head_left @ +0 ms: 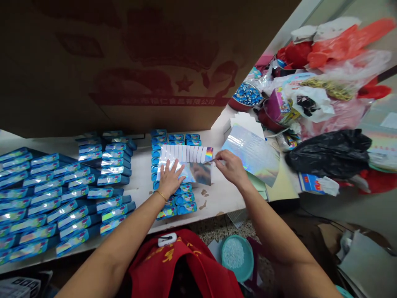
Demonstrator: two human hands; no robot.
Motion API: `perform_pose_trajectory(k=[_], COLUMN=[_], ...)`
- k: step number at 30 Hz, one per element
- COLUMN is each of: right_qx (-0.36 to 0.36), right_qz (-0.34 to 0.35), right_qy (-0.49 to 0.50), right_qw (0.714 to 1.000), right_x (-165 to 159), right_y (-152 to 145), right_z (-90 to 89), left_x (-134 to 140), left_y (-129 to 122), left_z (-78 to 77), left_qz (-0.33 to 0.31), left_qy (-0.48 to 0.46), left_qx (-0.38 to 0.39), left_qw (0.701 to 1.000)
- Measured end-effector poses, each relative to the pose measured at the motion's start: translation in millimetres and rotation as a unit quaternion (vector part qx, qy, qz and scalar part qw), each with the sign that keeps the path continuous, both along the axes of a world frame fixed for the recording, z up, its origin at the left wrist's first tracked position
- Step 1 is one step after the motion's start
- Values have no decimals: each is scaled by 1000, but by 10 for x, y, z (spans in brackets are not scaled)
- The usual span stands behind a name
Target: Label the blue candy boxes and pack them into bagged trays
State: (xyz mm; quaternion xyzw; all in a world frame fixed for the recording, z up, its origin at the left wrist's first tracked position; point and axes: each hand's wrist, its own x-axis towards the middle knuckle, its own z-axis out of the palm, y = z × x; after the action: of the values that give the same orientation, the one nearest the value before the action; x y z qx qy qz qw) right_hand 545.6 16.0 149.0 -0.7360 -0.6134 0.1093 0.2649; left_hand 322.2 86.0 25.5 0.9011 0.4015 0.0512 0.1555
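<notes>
Head view: a shiny label sheet (200, 174) lies over small blue boxes (186, 208) near the picture's middle. Toward its eight o'clock, the left hand (170, 179) rests flat on it, fingers spread. At three o'clock, the right hand (231, 165) pinches a slender tool (209, 161) against the sheet; glossy sheets (252, 153) lie farther that way. A large carton (149, 70) stands at twelve, blue cases (46, 186) at nine.

Rainbow glare crosses the silvery sheet (198, 170), the carton (124, 62) lies in shadow, and the edges look stretched.
</notes>
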Motion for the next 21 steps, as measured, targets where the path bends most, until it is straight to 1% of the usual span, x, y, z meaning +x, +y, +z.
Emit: perform_pose_trajectory(k=[2,3,4,5,6,7,8,9,10,11,12,13,14,16,17,19,21], right_qx=[-19,-30,-37,-42,-44,-44,-41,-41,-43,-50,-61,-77,-95,-124,-128,-114,-91], right_qz=[-16,-29,-47,-64,-79,-92,-104,-115,-125,-133,-143,-151,-157,-167,-173,-180,-177], right_qy=[103,160,220,279,334,381,421,453,481,506,529,550,566,582,580,556,514], right_qw=[994,986,974,957,938,919,900,883,867,851,834,818,804,786,786,804,835], right_x=[-106,-161,-215,-271,-329,-390,-455,-526,-604,-690,-784,-886,-997,-1240,-1368,-1618,-1830], right_y=[-181,-245,-289,-314,-325,-327,-324,-323,-325,-333,-347,-366,-388,-432,-451,-481,-498], right_z=[335,447,518,549,545,514,461,394,316,231,139,42,-61,-281,-395,-612,-798], left_x=[9,11,9,1,-16,-43,-80,-126,-180,-241,-310,-385,-468,-657,-760,-969,-1153], left_y=[26,38,44,41,23,-11,-62,-128,-205,-288,-369,-443,-507,-596,-621,-647,-653], left_z=[7,27,64,119,191,277,371,468,560,640,703,746,767,745,708,599,473], left_qz=[8,14,24,34,40,41,39,40,51,76,114,158,198,259,282,317,342], left_qy=[-21,-37,-59,-91,-136,-194,-263,-337,-402,-452,-482,-495,-496,-489,-487,-479,-461], left_qx=[-29,-50,-76,-106,-143,-188,-239,-293,-346,-393,-429,-455,-472,-483,-478,-462,-445], left_qw=[999,998,995,990,980,962,934,894,846,797,755,723,701,679,674,676,687])
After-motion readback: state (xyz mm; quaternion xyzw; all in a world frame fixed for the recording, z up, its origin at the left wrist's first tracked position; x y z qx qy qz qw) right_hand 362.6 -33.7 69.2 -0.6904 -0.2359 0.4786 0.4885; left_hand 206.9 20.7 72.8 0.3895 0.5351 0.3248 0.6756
